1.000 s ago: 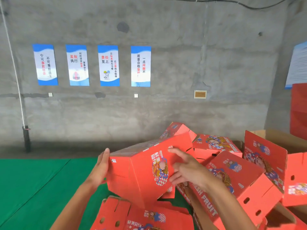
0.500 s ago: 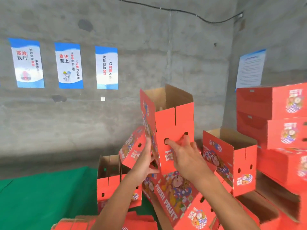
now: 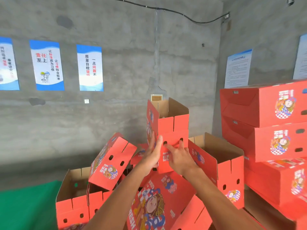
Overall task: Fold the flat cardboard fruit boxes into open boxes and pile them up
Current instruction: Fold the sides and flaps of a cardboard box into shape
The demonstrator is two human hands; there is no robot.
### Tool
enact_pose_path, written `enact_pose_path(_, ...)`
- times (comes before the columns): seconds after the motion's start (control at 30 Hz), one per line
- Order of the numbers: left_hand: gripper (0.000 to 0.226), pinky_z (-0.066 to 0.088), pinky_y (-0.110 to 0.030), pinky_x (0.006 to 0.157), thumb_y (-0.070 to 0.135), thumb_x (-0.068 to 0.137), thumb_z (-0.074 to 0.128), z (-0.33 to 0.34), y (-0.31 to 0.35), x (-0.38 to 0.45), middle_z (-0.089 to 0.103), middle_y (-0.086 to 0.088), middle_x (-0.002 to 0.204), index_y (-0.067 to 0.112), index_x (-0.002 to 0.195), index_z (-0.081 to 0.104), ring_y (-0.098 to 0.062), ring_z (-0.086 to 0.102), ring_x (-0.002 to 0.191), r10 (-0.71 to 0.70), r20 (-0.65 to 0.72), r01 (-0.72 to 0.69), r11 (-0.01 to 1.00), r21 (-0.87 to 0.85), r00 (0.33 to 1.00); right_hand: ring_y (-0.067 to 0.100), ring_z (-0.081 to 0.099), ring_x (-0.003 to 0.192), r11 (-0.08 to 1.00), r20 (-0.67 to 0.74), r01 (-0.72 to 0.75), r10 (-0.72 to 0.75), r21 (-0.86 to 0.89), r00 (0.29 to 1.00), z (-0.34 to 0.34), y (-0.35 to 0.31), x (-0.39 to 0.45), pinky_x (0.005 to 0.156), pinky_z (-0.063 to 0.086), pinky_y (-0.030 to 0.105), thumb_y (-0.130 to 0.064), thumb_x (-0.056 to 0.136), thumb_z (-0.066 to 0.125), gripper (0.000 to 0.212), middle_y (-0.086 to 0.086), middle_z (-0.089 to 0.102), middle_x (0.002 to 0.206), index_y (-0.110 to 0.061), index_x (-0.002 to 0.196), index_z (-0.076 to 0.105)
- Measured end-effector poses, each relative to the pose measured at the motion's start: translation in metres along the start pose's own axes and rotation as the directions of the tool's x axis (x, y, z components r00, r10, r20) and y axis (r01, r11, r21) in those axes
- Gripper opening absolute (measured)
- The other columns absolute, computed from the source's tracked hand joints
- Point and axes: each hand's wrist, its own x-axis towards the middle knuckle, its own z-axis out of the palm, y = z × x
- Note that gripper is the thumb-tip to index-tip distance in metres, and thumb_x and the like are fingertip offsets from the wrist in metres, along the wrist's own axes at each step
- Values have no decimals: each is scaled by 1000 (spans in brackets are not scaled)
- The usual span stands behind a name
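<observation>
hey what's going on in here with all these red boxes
A person is setting a folded open box on top of a jumbled heap of red fruit boxes. The left hand lies flat against its side; the right hand touches the front by the holes. More open boxes sit around it, and a neater stack stands against the right wall.

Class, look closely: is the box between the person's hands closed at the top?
No, the held box stands upright with its top open, showing its brown inside.
</observation>
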Motion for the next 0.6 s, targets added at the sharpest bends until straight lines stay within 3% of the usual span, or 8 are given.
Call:
enact_pose_path(0.2, 85, 53, -60, 97, 103, 67, 32, 13, -20, 72, 8, 24, 167, 76, 142, 1, -26, 31, 150, -40, 25, 40, 999, 20, 999, 54, 24, 145, 998, 24, -56, 56, 35, 998, 24, 31, 62, 118, 29, 49, -22, 104, 43, 59, 31, 4, 161, -37, 159, 28)
enact_pose_path(0.33, 84, 32, -59, 118, 100, 73, 30, 23, -32, 118, 9, 22, 168, 71, 145, -2, -24, 18, 156, -46, 21, 43, 992, 122, 999, 54, 24, 145, 993, 52, -103, 100, 61, 994, 40, 51, 98, 117, 31, 51, -26, 104, 45, 60, 31, 0, 163, -38, 159, 25)
enact_pose_path(0.47, 87, 20, -51, 125, 96, 76, 31, 31, -47, 147, 13, 18, 168, 65, 150, -2, -19, 18, 156, -39, 44, 30, 979, 204, 998, 57, 23, 146, 992, 58, -110, 106, 59, 993, 59, 68, 116, 118, 32, 54, -21, 103, 48, 71, 31, -14, 165, -38, 163, 12)
enact_pose_path(0.5, 89, 18, -50, 126, 95, 77, 31, 34, -51, 152, 10, 17, 169, 63, 152, -3, -17, 15, 156, -30, 61, 16, 978, 207, 998, 57, 18, 148, 993, 50, -90, 86, 75, 995, 63, 71, 117, 118, 30, 53, -19, 103, 47, 74, 31, -8, 166, -35, 164, 9)
enact_pose_path(0.6, 87, 11, -48, 128, 81, 90, 37, 40, -62, 158, -3, 18, 169, 51, 157, -10, -9, 1, 157, 49, 67, -64, 967, 248, 997, 50, -10, 153, 994, 7, -27, 27, 102, 1000, 71, 74, 117, 120, 24, 51, -17, 105, 43, 71, 23, 34, 159, -24, 165, 6)
